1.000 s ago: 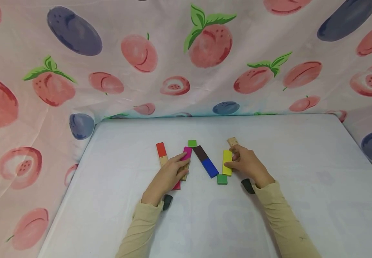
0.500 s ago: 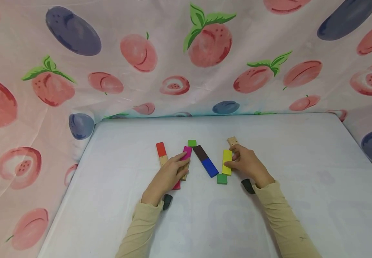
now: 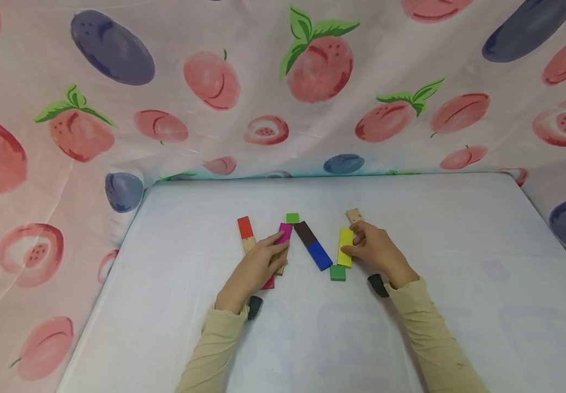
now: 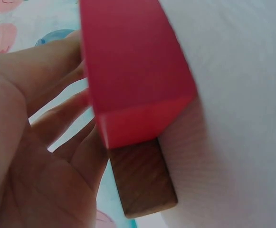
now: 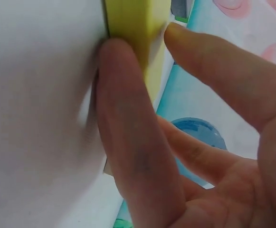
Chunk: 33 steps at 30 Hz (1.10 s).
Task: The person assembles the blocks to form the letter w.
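Note:
A zigzag of flat rectangular blocks lies on the white table. My left hand (image 3: 253, 268) rests over its left part, fingers extended onto the magenta block (image 3: 285, 230) and thumb by a wooden block (image 3: 280, 271). This hand partly covers a natural wood block (image 3: 248, 244) and a crimson block (image 3: 268, 283). In the left wrist view the crimson block (image 4: 138, 61) looms close, beside my fingers. My right hand (image 3: 378, 250) pinches the yellow block (image 3: 345, 248) between thumb and finger. That yellow block (image 5: 128, 19) also shows between fingertips in the right wrist view.
A red block (image 3: 244, 226) tops the left end. Between the hands lie a light green block (image 3: 292, 218), a dark brown block (image 3: 304, 233), a blue block (image 3: 320, 256) and a green block (image 3: 338, 273). Beyond my right fingers sits a natural wood block (image 3: 353, 215).
Both hands stay in nearly the same place. The yellow block appears shifted very slightly left at its lower end; the other blocks look unchanged.

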### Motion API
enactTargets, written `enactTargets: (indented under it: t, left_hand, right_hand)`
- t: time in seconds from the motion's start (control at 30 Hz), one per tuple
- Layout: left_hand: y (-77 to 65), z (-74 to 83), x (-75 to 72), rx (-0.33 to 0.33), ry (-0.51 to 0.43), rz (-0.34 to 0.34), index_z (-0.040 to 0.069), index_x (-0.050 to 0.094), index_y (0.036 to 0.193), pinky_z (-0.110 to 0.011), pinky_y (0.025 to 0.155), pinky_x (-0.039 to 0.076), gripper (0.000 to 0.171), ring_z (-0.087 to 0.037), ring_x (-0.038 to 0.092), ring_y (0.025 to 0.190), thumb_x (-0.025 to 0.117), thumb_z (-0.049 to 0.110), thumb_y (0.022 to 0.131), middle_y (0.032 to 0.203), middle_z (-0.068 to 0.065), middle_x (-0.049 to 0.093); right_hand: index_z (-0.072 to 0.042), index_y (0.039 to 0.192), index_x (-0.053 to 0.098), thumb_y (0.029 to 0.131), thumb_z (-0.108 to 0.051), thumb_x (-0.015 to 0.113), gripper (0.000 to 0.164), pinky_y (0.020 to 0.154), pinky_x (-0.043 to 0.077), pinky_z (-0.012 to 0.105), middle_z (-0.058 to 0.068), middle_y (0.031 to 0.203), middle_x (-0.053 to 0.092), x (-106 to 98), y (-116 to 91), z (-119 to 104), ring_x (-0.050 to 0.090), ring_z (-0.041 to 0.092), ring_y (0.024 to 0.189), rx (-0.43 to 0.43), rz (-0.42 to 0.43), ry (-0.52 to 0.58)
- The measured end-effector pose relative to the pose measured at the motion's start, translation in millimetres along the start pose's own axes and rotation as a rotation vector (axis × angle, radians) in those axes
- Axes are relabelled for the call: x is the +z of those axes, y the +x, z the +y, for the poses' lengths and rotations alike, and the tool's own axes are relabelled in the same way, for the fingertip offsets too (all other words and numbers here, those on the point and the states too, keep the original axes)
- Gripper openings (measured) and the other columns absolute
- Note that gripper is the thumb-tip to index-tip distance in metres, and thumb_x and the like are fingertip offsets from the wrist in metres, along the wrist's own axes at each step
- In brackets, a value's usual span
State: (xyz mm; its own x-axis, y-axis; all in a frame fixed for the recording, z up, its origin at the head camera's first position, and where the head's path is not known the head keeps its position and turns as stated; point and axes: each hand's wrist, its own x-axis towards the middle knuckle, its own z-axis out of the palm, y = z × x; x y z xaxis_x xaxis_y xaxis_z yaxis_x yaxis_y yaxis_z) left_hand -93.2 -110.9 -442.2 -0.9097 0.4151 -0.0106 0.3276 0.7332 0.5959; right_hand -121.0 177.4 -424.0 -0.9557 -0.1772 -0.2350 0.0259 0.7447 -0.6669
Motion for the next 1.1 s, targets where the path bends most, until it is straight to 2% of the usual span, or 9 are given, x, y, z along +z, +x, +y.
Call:
enactTargets:
  t: [0.17, 0.43, 0.7, 0.93, 1.1]
  left_hand:
    - [0.2, -0.6, 0.4, -0.005, -0.002, 0.000, 0.005, 0.058, 0.139, -0.043, 0.113, 0.040, 0.047, -0.029, 0.041, 0.142, 0.068, 0.018, 0.095, 0.155, -0.008, 0.042]
    - [0.0, -0.4, 0.0, -0.010, -0.003, 0.000, 0.006, 0.058, 0.139, -0.043, 0.113, 0.040, 0.047, -0.028, 0.041, 0.142, 0.069, 0.018, 0.095, 0.155, -0.007, 0.042]
    - [0.1, 0.3, -0.1, -0.010, -0.015, 0.000, 0.006, 0.058, 0.139, -0.043, 0.112, 0.041, 0.047, -0.029, 0.042, 0.142, 0.069, 0.018, 0.094, 0.155, -0.008, 0.042]
    - [0.6, -0.4, 0.8, -0.008, -0.014, 0.006, 0.006, 0.058, 0.139, -0.043, 0.112, 0.041, 0.047, -0.029, 0.042, 0.141, 0.069, 0.018, 0.095, 0.155, -0.008, 0.042]
    - [0.7, -1.1, 0.9, 0.001, 0.000, 0.004, 0.006, 0.058, 0.139, -0.042, 0.112, 0.041, 0.047, -0.029, 0.042, 0.141, 0.068, 0.018, 0.095, 0.155, -0.009, 0.042]
  right_hand:
    - [0.006, 0.135, 0.050, 0.090, -0.022, 0.073, 0.058, 0.082, 0.054, 0.041, 0.017, 0.103, 0.066, -4, -3, -5, 0.062, 0.030, 0.096, 0.012, 0.002, -0.021]
    - [0.007, 0.128, 0.057, 0.091, -0.019, 0.072, 0.048, 0.075, 0.057, 0.038, 0.018, 0.103, 0.069, -15, -4, -11, 0.065, 0.033, 0.098, -0.019, 0.085, -0.047]
    - [0.007, 0.132, 0.054, 0.091, -0.016, 0.072, 0.050, 0.087, 0.054, 0.049, 0.024, 0.116, 0.064, -19, 4, -8, 0.062, 0.036, 0.104, -0.042, 0.145, -0.069]
    - [0.009, 0.134, 0.053, 0.091, -0.011, 0.071, 0.051, 0.094, 0.051, 0.053, 0.028, 0.123, 0.059, -20, 12, -2, 0.058, 0.042, 0.111, -0.090, 0.180, -0.121]
    - [0.010, 0.133, 0.052, 0.091, -0.007, 0.069, 0.048, 0.094, 0.050, 0.054, 0.030, 0.123, 0.057, -19, 18, 3, 0.058, 0.043, 0.109, -0.101, 0.182, -0.115]
